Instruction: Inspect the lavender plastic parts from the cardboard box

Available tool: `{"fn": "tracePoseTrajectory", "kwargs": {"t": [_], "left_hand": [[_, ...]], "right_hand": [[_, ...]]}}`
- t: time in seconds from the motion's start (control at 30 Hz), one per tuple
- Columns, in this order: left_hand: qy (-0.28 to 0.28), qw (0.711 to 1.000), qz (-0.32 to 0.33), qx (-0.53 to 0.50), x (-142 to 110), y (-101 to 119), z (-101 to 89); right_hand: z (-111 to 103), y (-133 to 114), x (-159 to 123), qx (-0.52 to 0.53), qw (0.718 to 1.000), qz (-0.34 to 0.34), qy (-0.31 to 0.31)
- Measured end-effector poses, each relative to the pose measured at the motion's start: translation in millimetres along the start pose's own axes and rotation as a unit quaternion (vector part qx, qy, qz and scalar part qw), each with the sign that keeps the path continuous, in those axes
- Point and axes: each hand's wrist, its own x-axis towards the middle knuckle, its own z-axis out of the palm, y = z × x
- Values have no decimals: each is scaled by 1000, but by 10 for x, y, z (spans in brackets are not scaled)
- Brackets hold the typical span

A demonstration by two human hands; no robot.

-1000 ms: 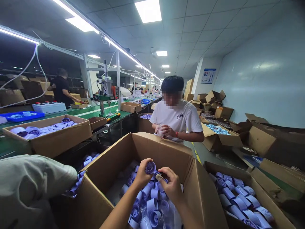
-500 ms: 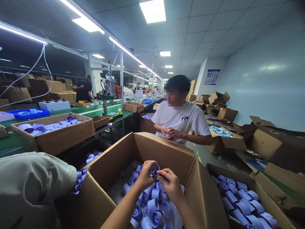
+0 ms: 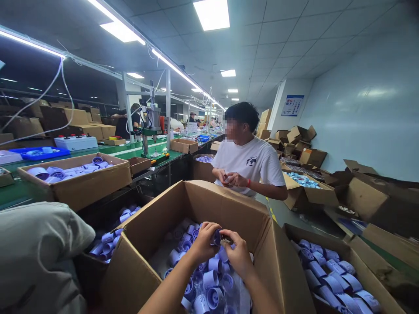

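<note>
A lit ceiling panel (image 3: 212,14) is seen at twelve o'clock. At two, a poster (image 3: 293,105) is mounted on a white pillar (image 3: 297,87); at three, an open carton (image 3: 322,197) is filled with light-blue pieces (image 3: 303,179). At nine, a blue tray (image 3: 49,156) is seen.

Light: cool white, fell from a ceiling panel (image 3: 212,14) and a receding strip light (image 3: 176,69). Glare: a soft patch showed on the right wall (image 3: 363,117). Shadow: the upper-left background (image 3: 26,115) lay dark; the cup (image 3: 216,237) at the left hand (image 3: 204,242) was indistinct. Distortion: edges were stretched.
</note>
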Motion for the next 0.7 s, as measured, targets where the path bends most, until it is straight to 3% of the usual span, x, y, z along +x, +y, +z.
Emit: {"fn": "tracePoseTrajectory", "kwargs": {"t": [0.13,0.37,0.57,0.7], "left_hand": [[-19,1000,18,-8,-2,35,7],[-54,997,45,-15,-2,68,2],[-52,997,38,-45,1,43,-1],[-41,997,18,-68,-2,-3,21]], "right_hand": [[9,-29,-10,-54,998,3,22],[18,-132,-35,-125,992,3,-23],[5,-114,-33,-74,994,-30,-79],[4,-89,-30,-49,995,-53,-62]]}}
